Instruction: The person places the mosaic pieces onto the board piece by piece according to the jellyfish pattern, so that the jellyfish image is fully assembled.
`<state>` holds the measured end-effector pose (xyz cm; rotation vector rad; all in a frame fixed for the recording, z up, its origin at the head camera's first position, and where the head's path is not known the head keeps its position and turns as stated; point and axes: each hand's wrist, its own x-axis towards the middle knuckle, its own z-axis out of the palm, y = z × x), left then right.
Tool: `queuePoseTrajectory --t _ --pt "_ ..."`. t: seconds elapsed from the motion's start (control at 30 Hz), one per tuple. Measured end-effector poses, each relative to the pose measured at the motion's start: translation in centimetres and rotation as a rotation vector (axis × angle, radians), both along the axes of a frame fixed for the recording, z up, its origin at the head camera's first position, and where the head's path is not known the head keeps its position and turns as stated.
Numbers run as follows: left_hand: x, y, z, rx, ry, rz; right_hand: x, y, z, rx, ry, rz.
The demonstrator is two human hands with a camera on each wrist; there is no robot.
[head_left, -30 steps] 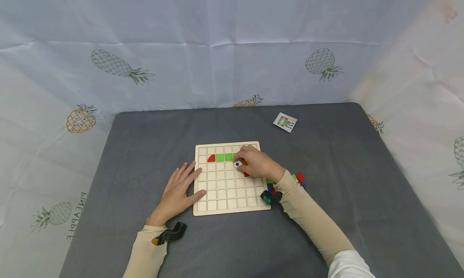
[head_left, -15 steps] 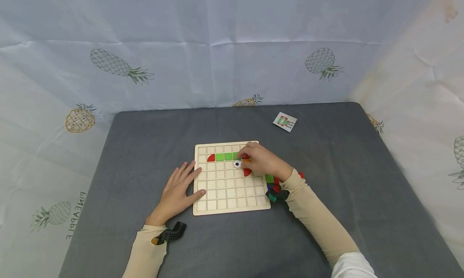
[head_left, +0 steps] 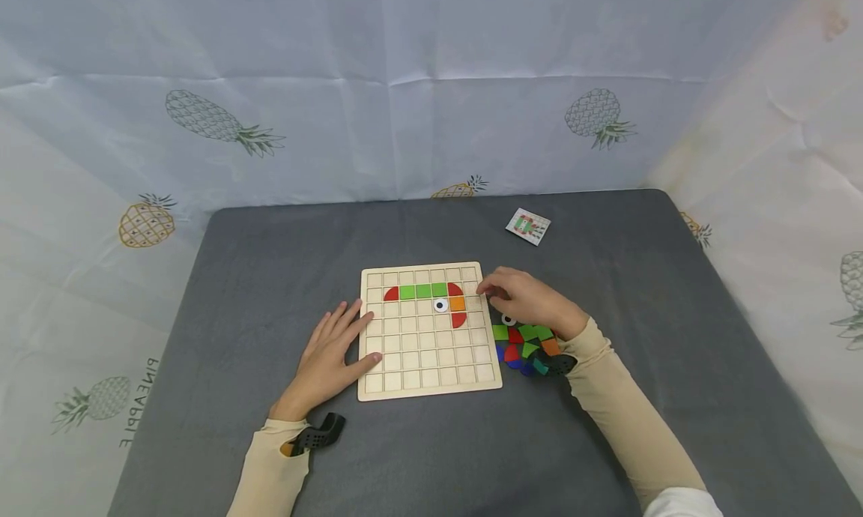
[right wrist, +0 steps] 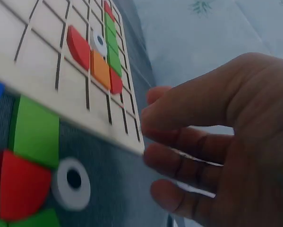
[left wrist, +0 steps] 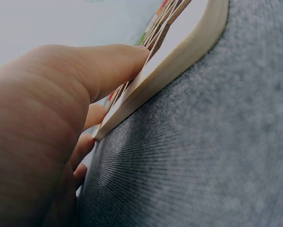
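Observation:
A wooden grid board [head_left: 411, 361] lies on the table. My left hand [head_left: 325, 363] rests at its left edge with fingers spread; in the left wrist view the thumb [left wrist: 115, 64] touches the edge. A row of green squares [head_left: 422, 291] runs between a red rounded piece [head_left: 392, 294] and another red one. Below the right end sit an orange square [head_left: 457, 303], a white eye disc [head_left: 440, 305] and a red rounded piece [head_left: 459, 321]. Just off the right edge hovers my right hand [head_left: 533, 300], fingers loosely bent; in the right wrist view nothing shows between them.
Loose green, red, blue and orange pieces [head_left: 529, 333] lie beside the board's right edge, partly under my right wrist. Among them is another eye disc [right wrist: 71, 183]. A small printed card [head_left: 529, 226] lies at the back right. A pineapple-print cloth [head_left: 337, 142] hangs behind the table.
My right hand has left the red, orange and eye pieces and moved right, off the board, uncovering them and the loose pieces. My left hand has stayed in place.

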<state>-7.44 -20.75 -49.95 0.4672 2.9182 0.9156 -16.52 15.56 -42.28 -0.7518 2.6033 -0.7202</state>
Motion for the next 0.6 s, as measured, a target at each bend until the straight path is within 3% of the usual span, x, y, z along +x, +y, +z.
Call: queuePoseTrajectory --t 0.23,0.43,0.6 --pt "0.1 -0.1 0.2 -0.014 -0.034 0.004 0.8 1.7 -0.3 0.191 -0.102 -0.129" --pt "0.0 -0.1 0.2 -0.024 -0.060 0.004 1.4 1.4 -0.4 0.299 -0.101 -0.143" --pt "-0.2 0.1 0.2 -0.022 -0.070 0.006 1.5 1.0 -0.7 0.317 -0.076 -0.138"
